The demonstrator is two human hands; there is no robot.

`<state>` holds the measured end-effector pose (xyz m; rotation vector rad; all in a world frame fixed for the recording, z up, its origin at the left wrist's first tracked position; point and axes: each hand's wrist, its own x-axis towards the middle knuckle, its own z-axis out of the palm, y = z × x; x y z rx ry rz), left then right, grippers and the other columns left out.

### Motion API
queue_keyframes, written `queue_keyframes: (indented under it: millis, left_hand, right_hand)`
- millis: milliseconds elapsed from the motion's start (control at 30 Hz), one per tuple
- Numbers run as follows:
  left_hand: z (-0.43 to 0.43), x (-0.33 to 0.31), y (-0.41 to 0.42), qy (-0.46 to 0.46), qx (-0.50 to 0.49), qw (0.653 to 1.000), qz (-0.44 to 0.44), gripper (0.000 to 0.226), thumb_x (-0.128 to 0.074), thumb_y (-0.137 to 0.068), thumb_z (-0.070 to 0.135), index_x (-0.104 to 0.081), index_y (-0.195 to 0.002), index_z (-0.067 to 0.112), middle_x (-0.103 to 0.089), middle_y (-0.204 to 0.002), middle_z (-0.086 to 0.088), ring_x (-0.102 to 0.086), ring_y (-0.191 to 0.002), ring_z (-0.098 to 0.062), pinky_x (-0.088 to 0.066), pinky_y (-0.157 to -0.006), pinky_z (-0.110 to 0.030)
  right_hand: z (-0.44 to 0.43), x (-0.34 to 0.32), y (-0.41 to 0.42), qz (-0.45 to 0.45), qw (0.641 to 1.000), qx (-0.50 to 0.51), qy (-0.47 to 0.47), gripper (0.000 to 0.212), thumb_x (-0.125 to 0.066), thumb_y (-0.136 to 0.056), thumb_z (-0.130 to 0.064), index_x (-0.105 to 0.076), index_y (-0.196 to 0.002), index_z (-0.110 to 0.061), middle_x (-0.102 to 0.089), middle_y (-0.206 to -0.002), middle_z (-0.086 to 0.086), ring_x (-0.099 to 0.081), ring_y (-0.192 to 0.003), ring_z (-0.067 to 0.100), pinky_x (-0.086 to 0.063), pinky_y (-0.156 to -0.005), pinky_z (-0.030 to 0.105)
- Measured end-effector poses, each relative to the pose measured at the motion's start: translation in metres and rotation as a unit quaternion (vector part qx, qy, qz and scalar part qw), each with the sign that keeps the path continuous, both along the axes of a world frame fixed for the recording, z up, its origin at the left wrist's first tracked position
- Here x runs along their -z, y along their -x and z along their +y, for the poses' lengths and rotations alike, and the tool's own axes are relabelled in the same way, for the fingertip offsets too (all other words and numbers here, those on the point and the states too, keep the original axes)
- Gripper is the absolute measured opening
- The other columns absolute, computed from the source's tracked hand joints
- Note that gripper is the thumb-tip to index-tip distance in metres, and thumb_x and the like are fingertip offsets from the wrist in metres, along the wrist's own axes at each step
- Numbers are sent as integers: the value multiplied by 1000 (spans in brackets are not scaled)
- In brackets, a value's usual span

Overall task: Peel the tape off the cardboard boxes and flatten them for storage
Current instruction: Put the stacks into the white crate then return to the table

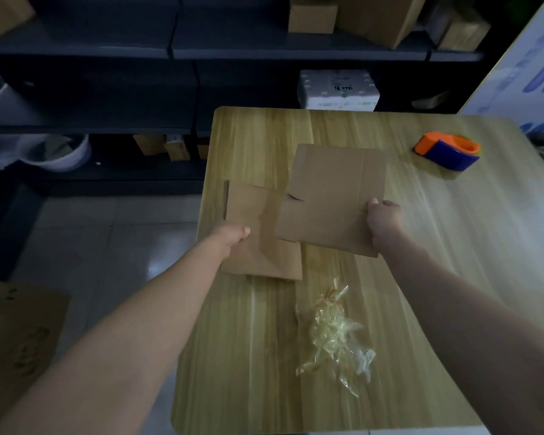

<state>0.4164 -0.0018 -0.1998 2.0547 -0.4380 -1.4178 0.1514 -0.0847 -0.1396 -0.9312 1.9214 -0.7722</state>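
Two flattened brown cardboard boxes are held over the wooden table (437,277). My left hand (234,235) grips the left flattened box (258,246) at its left edge, thumb on top. My right hand (383,219) grips the right flattened box (333,189) at its right edge. The right box overlaps the top right part of the left one. A crumpled heap of peeled clear tape (336,334) lies on the table nearer to me, below the boxes.
An orange and blue tape dispenser (448,150) sits at the table's far right. Dark shelves (201,51) with more cardboard boxes stand behind. A white foam box (338,89) is just beyond the table. A large cardboard box (16,340) stands on the floor at left.
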Motion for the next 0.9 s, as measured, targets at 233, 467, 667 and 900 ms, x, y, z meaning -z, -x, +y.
queue_keyframes:
  millis: [233, 467, 667, 900]
  left_hand:
    - [58, -74, -96, 132, -157, 977, -52, 48, -69, -85, 12, -50, -127, 4, -58, -125, -14, -57, -111, -31, -48, -94, -44]
    - [191, -134, -239, 181, -271, 939, -106, 39, -70, -83, 12, -53, -118, 8, -61, -115, -10, -58, -96, -26, -47, -82, -36]
    - [319, -173, -360, 190, -334, 911, -151, 41, -70, -85, 16, -52, -121, 9, -61, -116, -6, -57, -95, -25, -45, -80, -36]
    - [443, -210, -467, 200, -448, 849, -198, 42, -66, -88, 21, -51, -126, 11, -60, -121, -6, -57, -99, -27, -45, -81, -36]
  right_hand:
    - [19, -51, -96, -15, 997, -47, 52, 38, -51, -93, -24, -59, -123, -1, -61, -114, 11, -57, -109, 28, -44, -89, 32]
    - [101, -90, -267, -36, 978, -191, 75, 34, -51, -96, -24, -59, -121, -1, -57, -102, 7, -55, -96, 24, -42, -81, 30]
    - [199, -122, -427, -47, 940, -312, 128, 32, -49, -97, -24, -63, -110, 1, -63, -113, 15, -56, -98, 30, -46, -91, 39]
    - [287, -161, -584, -71, 888, -432, 140, 33, -46, -98, -25, -62, -110, 1, -62, -116, 18, -57, -108, 35, -47, -95, 44]
